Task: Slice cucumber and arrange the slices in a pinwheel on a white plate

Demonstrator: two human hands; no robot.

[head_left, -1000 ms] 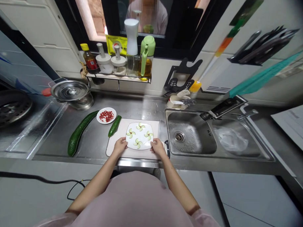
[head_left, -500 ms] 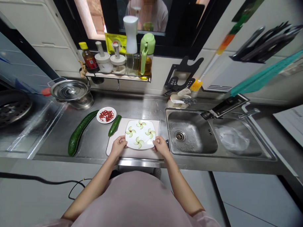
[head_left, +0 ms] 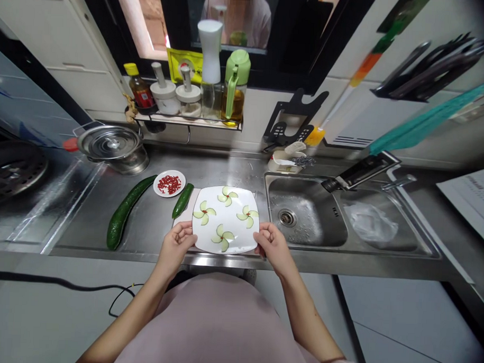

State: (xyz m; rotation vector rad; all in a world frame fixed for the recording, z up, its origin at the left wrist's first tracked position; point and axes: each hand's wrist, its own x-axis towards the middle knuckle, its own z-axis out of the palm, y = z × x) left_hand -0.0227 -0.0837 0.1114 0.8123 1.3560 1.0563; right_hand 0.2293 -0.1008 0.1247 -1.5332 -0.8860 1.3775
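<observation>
you've got the white square plate (head_left: 225,239) pinched by its two near corners, left hand (head_left: 175,246) closed on one side and right hand (head_left: 272,247) closed on the other, holding it up above the front edge of the desk (head_left: 153,226). it looks like stiff, glazed ceramic, so i'd guess it's a bit slippery and would chip if it dropped; a thumb on top and fingers under each rim seems the safest hold. keep it level, because the four cucumber pinwheels (head_left: 223,237) just sit loose on it. behind it, the small dish (head_left: 169,183) holds red bits, maybe goji berries, and the sink (head_left: 308,218) has only a crumpled plastic bag (head_left: 369,222) on its right side.
</observation>
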